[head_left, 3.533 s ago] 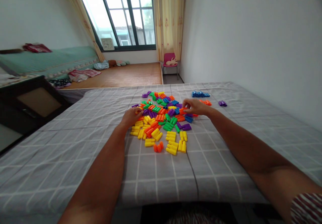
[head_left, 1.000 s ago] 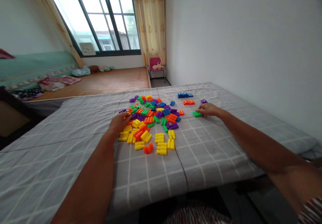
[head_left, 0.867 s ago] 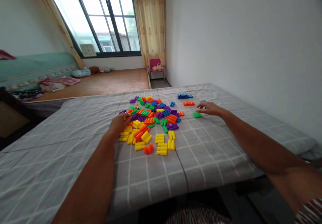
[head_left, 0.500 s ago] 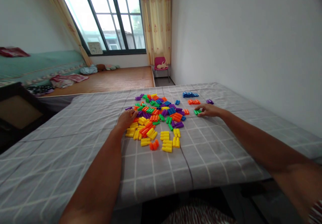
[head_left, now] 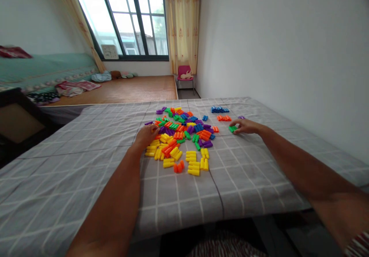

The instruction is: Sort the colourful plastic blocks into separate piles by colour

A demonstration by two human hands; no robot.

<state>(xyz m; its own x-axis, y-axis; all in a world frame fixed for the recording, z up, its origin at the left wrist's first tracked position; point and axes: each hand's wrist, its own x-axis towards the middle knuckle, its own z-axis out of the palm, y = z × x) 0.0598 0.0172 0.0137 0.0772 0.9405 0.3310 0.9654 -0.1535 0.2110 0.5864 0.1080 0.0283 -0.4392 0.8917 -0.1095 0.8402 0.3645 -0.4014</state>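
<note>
On the right, green block (head_left: 232,129) is pinched by right hand (head_left: 246,126); probably light, stiff, best side-gripped; left hand (head_left: 147,134) hold unclear.

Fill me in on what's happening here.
A person is handling colorful pieces on a grey checked cloth. The right hand is touching a green piece, right of the mixed pile; how firmly it grips is hard to tell. The left hand is at the pile's left edge. Beyond the right hand lie a blue group, an orange group and something purple, partly hidden.
</note>
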